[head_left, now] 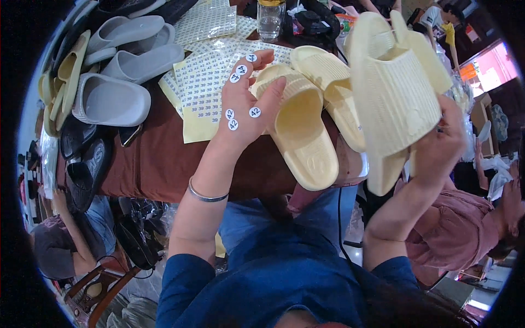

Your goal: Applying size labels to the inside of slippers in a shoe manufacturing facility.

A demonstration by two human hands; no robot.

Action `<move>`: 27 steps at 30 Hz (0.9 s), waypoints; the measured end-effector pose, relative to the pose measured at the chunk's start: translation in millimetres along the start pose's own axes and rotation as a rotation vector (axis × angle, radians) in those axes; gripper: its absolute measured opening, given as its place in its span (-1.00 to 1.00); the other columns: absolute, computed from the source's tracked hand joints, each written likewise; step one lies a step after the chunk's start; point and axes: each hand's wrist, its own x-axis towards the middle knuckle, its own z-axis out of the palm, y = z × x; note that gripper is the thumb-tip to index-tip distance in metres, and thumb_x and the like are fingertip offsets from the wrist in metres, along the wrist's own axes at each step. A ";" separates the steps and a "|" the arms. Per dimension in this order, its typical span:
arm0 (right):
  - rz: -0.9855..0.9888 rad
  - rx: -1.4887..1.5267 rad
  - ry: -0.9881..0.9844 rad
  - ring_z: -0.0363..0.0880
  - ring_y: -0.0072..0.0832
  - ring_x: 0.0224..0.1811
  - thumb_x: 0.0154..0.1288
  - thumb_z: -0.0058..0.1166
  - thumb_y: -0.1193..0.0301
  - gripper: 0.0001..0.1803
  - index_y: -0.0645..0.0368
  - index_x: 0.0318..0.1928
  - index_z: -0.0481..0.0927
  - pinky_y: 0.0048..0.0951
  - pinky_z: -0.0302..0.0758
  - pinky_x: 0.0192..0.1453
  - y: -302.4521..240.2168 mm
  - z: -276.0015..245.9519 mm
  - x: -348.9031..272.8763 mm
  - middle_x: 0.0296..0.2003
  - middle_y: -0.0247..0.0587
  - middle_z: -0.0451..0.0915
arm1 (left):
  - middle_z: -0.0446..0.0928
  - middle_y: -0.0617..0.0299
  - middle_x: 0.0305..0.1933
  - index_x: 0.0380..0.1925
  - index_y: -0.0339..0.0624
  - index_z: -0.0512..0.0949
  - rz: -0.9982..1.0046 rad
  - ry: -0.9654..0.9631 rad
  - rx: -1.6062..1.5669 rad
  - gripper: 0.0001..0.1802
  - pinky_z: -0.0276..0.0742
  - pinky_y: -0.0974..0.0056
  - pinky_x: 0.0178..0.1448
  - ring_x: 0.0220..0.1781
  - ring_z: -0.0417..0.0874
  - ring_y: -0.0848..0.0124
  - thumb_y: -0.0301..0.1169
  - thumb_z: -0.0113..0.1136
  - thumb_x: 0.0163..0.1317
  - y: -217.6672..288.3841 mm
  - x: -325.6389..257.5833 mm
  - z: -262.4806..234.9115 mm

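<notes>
My right hand (440,139) grips cream slide sandals (402,101), raised on the right; at least two are bunched together with ribbed straps. Part of that hand is hidden behind them. My left hand (243,104) is beside another cream slide (306,142), fingers apart, the thumb over the edge of its ribbed strap and the index finger past its toe. Round white number stickers (255,112) are stuck on the back and fingers of the left hand. A further cream slide (328,71) lies just right of that one on the table.
Sheets of number stickers (202,98) lie on the brown-covered table (158,164). Grey slides (112,98) and black slides (90,169) are piled on the left. A glass jar (269,22) stands at the back. Other people sit to either side, one in a pink top (459,224).
</notes>
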 end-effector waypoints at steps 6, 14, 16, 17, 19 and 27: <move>-0.203 -0.035 -0.337 0.58 0.00 -0.05 -0.03 0.09 0.61 -0.40 0.21 0.15 0.51 -0.08 0.53 0.02 -41.2 57.1 -32.7 -0.17 0.03 0.61 | 0.57 0.06 0.12 0.13 -0.35 0.47 -0.115 0.235 -0.627 -0.66 0.47 0.26 0.24 0.15 0.56 0.36 -0.34 0.04 0.49 -11.4 8.5 7.2; -0.183 0.144 -0.386 0.59 -0.02 0.02 0.10 0.26 0.38 -0.38 0.24 0.21 0.47 -0.15 0.56 0.05 -30.2 28.2 -39.3 -0.04 0.05 0.62 | 0.54 0.01 0.15 0.26 -0.32 0.38 -0.049 0.120 -0.301 -0.55 0.47 0.26 0.23 0.18 0.55 0.36 -0.33 0.08 0.46 -2.6 4.2 3.7; -0.167 0.088 -0.415 0.60 -0.05 -0.01 0.10 0.27 0.40 -0.48 0.25 0.11 0.55 -0.18 0.57 0.03 -27.3 24.4 -43.9 -0.06 0.02 0.63 | 0.57 0.00 0.10 0.27 -0.27 0.39 0.008 0.099 -0.249 -0.51 0.48 0.25 0.19 0.15 0.58 0.31 -0.32 0.15 0.41 -1.3 3.4 4.6; -0.152 0.112 -0.416 0.61 -0.05 -0.03 0.09 0.28 0.44 -0.57 0.27 0.01 0.60 -0.20 0.57 0.02 -28.1 24.7 -45.3 -0.07 0.01 0.64 | 0.60 -0.01 0.06 0.24 -0.28 0.41 0.016 0.101 -0.221 -0.50 0.50 0.20 0.16 0.12 0.62 0.26 -0.32 0.20 0.37 -3.1 2.9 4.8; -0.167 0.112 -0.401 0.62 -0.06 -0.04 0.08 0.28 0.46 -0.59 0.28 -0.01 0.61 -0.20 0.57 0.02 -22.1 26.4 -49.4 -0.08 0.01 0.64 | 0.60 -0.01 0.04 0.21 -0.28 0.44 0.041 0.097 -0.179 -0.52 0.50 0.19 0.16 0.11 0.62 0.25 -0.32 0.21 0.35 2.1 1.0 3.2; -0.163 0.126 -0.336 0.63 -0.07 -0.11 0.15 0.26 0.51 -0.70 0.34 -0.09 0.61 -0.22 0.56 -0.03 -22.4 25.7 -46.3 -0.15 0.02 0.65 | 0.60 -0.04 -0.01 0.05 -0.34 0.52 0.354 0.120 0.131 -0.67 0.52 0.18 0.11 0.01 0.64 0.15 -0.40 0.19 0.36 8.1 3.7 -3.3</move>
